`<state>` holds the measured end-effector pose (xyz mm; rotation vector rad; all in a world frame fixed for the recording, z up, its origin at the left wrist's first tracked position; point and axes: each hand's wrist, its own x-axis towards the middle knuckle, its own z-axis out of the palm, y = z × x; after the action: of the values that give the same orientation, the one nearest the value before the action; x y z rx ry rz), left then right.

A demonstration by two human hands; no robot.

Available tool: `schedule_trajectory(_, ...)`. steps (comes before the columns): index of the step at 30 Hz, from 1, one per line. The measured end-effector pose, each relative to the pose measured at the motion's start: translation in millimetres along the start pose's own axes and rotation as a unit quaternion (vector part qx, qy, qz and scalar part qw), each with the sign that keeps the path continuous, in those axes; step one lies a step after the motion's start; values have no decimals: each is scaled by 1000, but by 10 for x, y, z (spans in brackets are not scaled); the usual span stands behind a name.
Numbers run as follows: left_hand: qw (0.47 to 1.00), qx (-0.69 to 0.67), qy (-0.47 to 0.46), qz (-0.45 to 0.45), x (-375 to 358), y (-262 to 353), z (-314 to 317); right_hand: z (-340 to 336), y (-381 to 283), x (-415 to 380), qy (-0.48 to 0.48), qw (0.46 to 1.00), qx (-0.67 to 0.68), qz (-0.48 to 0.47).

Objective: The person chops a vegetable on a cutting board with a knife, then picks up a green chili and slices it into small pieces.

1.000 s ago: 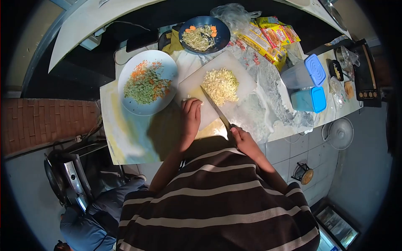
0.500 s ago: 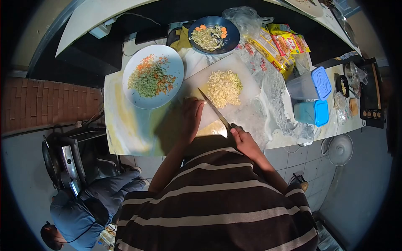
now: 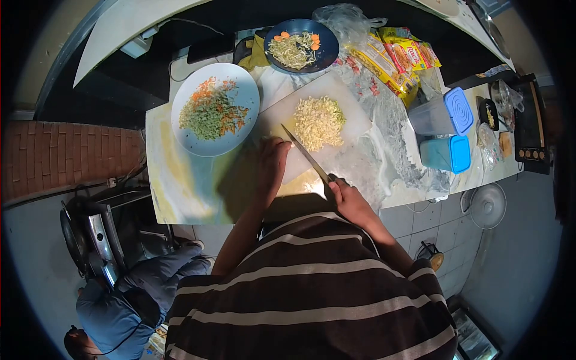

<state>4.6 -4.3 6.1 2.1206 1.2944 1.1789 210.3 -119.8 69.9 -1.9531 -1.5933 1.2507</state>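
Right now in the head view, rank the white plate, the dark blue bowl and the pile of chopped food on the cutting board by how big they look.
1. white plate
2. dark blue bowl
3. chopped pile, looking only slightly smaller than the bowl

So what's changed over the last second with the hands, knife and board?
Very little. The right hand keeps its grip on the knife, tip by the chopped pile. The left hand stays flat on the cutting board. Only the view shifted slightly. Both plates are unmoved.
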Motion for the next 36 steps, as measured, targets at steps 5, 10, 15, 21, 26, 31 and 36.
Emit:
schedule_trajectory(5,1000,-3,15,6,7,-30,13,83,13,76,12,999,-43,-10)
schedule_trajectory(10,1000,3,13,12,12,-29,-8,82,-26,92,23,997,-67,-3)
schedule_trajectory(15,1000,14,11,25,10,-47,-3,47,-9,12,30,997,-62,20)
schedule_trajectory(21,1000,16,-9,9,38,-19,-25,16,-56,-29,14,998,-47,32)
schedule_trajectory(26,999,2,4,-33,15,55,-37,10,-91,-9,-2,999,-41,36)
schedule_trajectory(31,999,25,-12,-39,23,68,-29,138,86,30,17,998,-57,4)
schedule_trajectory(36,998,22,-12,-52,18,73,-13,148,35,76,13,995,-97,18)
